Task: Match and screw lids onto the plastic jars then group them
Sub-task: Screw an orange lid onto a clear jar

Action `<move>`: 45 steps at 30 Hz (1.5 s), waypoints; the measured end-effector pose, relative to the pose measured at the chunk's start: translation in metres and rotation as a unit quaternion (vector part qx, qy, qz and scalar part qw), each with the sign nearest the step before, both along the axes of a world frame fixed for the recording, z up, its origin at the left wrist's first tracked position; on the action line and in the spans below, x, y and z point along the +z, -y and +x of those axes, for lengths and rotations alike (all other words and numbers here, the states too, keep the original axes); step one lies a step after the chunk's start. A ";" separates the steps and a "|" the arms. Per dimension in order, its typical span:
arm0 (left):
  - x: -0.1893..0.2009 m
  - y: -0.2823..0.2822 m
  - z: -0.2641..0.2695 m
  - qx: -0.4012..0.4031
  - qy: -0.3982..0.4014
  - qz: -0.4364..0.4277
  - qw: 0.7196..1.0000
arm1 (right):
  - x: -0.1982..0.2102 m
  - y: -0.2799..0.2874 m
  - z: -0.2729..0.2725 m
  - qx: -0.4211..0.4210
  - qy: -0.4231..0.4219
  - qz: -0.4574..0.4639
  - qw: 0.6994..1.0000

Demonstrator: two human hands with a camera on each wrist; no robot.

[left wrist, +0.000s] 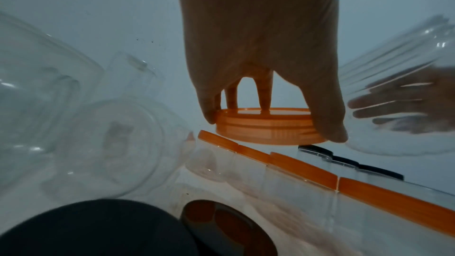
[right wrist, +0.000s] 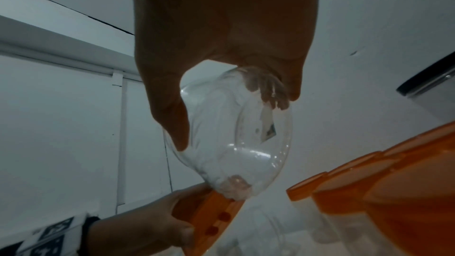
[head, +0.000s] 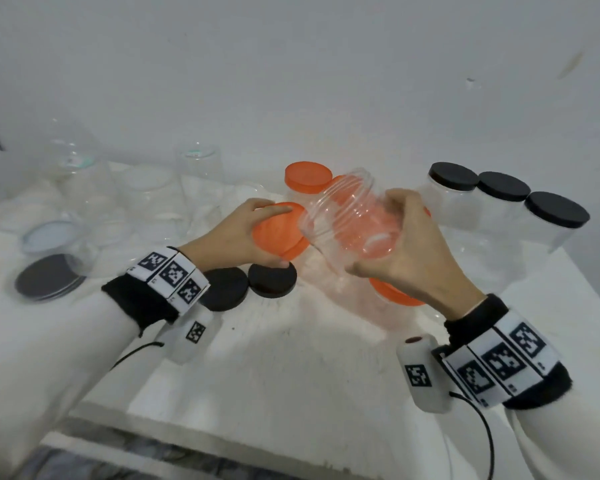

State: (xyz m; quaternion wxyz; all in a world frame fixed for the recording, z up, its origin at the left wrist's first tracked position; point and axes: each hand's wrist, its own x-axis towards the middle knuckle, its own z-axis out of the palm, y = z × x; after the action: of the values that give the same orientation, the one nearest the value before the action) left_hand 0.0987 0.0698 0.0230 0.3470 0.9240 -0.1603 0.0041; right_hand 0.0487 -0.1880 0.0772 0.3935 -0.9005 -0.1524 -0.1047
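My right hand (head: 392, 237) grips a clear plastic jar (head: 347, 216) held in the air, tilted with its threaded mouth toward the left. From below, the right wrist view shows the jar (right wrist: 236, 143) with thumb and fingers curled round its body. My left hand (head: 243, 233) holds an orange lid (head: 278, 233) by its rim, just left of the jar's mouth. The lid (left wrist: 265, 126) hangs between thumb and fingers in the left wrist view. Lid and jar mouth are close but apart.
Several orange-lidded jars (head: 307, 178) stand behind my hands. To the right are three black-lidded jars (head: 499, 199), and two loose black lids (head: 250, 282) lie in front. Open clear jars (head: 198, 174) and loose lids (head: 49, 275) crowd the left side. The white table edge (head: 222, 441) runs near me.
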 end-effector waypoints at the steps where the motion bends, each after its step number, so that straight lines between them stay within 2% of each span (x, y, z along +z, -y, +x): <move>1: 0.001 -0.006 -0.010 0.002 -0.008 -0.005 1.000 | -0.003 -0.003 -0.004 0.009 -0.001 0.010 1.000; 4: 0.000 -0.024 -0.033 0.014 -0.008 -0.007 1.000 | -0.014 -0.012 -0.015 0.039 -0.011 0.021 0.999; 8: -0.004 -0.048 -0.056 0.025 0.004 -0.004 1.000 | -0.034 -0.024 -0.028 0.075 -0.067 0.029 0.994; 11: -0.007 -0.061 -0.068 0.033 0.007 -0.014 0.999 | -0.050 -0.030 -0.032 0.076 -0.096 -0.006 0.992; 14: -0.010 -0.070 -0.077 0.041 0.012 -0.024 0.999 | -0.064 -0.035 -0.033 0.077 -0.136 -0.001 0.988; 22: -0.014 -0.073 -0.092 0.023 0.031 -0.041 0.998 | -0.092 -0.045 -0.036 0.094 -0.203 0.016 0.975; 29: -0.019 -0.058 -0.092 0.002 0.039 -0.032 0.999 | -0.100 -0.041 -0.039 0.099 -0.274 0.089 0.953; 36: -0.018 -0.030 -0.083 -0.059 0.026 -0.039 0.997 | -0.103 -0.040 -0.040 0.083 -0.276 0.095 0.953; 45: -0.007 0.010 -0.066 -0.169 -0.011 0.086 0.982 | -0.105 -0.039 -0.039 0.105 -0.277 0.115 0.948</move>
State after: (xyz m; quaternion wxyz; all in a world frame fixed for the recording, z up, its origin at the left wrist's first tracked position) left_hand 0.0331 0.0601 0.0164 0.2641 0.9100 -0.3099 -0.0782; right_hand 0.0099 -0.1490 -0.0276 0.5297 -0.8217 -0.1180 0.1743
